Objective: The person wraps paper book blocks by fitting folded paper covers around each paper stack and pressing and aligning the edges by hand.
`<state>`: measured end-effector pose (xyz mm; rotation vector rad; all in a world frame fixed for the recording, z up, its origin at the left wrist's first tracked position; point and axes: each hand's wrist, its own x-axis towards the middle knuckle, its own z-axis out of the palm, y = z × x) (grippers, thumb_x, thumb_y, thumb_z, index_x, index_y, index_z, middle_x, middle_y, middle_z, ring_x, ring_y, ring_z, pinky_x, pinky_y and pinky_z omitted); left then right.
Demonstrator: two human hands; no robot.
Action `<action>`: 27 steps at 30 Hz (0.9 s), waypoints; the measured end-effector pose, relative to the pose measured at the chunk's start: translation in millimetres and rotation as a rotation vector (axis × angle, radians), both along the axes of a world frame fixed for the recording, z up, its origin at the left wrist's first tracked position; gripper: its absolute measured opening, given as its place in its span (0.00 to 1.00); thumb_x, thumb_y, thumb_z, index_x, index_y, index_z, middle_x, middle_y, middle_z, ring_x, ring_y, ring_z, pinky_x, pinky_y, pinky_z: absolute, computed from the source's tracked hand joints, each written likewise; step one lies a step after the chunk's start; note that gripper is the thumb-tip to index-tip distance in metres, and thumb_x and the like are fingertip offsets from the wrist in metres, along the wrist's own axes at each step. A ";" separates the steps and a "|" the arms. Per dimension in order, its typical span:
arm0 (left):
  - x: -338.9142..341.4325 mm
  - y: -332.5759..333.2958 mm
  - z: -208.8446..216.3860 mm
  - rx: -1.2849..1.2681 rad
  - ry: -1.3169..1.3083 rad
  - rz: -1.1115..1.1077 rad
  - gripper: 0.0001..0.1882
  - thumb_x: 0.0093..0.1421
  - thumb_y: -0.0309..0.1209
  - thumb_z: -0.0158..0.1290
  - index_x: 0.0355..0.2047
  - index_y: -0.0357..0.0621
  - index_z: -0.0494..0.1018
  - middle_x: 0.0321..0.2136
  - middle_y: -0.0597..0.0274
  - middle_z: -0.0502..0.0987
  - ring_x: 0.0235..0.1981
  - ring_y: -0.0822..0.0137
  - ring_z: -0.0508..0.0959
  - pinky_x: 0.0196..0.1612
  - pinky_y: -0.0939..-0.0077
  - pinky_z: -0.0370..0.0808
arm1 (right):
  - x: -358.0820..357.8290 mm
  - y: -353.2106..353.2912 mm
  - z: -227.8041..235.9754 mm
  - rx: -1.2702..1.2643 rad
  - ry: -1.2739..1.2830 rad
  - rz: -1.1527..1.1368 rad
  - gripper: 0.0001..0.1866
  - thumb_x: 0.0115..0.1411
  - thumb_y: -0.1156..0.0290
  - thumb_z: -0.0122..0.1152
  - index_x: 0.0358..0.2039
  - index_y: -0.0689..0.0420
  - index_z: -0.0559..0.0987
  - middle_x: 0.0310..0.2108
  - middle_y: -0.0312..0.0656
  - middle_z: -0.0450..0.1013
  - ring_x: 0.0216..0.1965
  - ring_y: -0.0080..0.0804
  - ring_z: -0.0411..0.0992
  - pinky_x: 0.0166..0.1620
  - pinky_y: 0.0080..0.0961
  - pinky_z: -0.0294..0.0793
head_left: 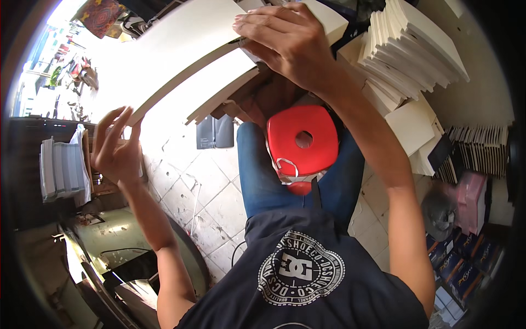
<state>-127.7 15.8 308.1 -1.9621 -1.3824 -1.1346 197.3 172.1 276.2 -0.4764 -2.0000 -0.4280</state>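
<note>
A thick block of white paper (pixel 183 44) slants across the upper part of the head view, its long cut edge toward me. At its near left corner my left hand (pixel 115 148) has its fingers and thumb closed around the edge. My right hand (pixel 287 41) reaches up to the opposite end, fingers curled over the corner there; part of its grip is hidden. Beneath the held block lies another stack of white paper (pixel 224 82), with its uneven edges showing.
Between my knees stands a red plastic stool (pixel 279 145) with a round hole. A dark folder (pixel 215 132) lies on the tiled floor. Tall paper stacks (pixel 411 49) rise at right, above a row of books (pixel 479 151) and blue boxes (pixel 466 268). Bundled papers (pixel 63 170) sit at left.
</note>
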 end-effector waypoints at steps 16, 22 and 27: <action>92.6 -2.0 -114.8 -0.572 -0.952 -0.395 0.17 0.59 0.21 0.65 0.49 0.36 0.79 0.41 0.59 0.82 0.42 0.70 0.81 0.45 0.76 0.78 | 7.0 -78.7 -93.8 -1.083 0.457 0.314 0.10 0.55 0.63 0.76 0.29 0.55 0.87 0.30 0.37 0.83 0.38 0.30 0.78 0.46 0.30 0.76; 173.1 -11.6 -108.3 -0.892 -1.137 -0.673 0.06 0.63 0.20 0.61 0.39 0.30 0.81 0.32 0.59 0.83 0.35 0.72 0.83 0.41 0.80 0.79 | 31.7 -120.8 -107.2 -1.112 0.417 0.416 0.09 0.57 0.63 0.75 0.31 0.53 0.86 0.32 0.35 0.83 0.41 0.29 0.78 0.47 0.29 0.73; 193.3 -6.7 -123.1 -0.993 -1.216 -0.741 0.09 0.68 0.27 0.57 0.36 0.32 0.82 0.30 0.59 0.82 0.32 0.72 0.81 0.34 0.79 0.76 | 53.4 -125.9 -116.0 -1.196 0.512 0.433 0.09 0.56 0.64 0.76 0.32 0.54 0.86 0.32 0.36 0.83 0.40 0.27 0.78 0.47 0.27 0.73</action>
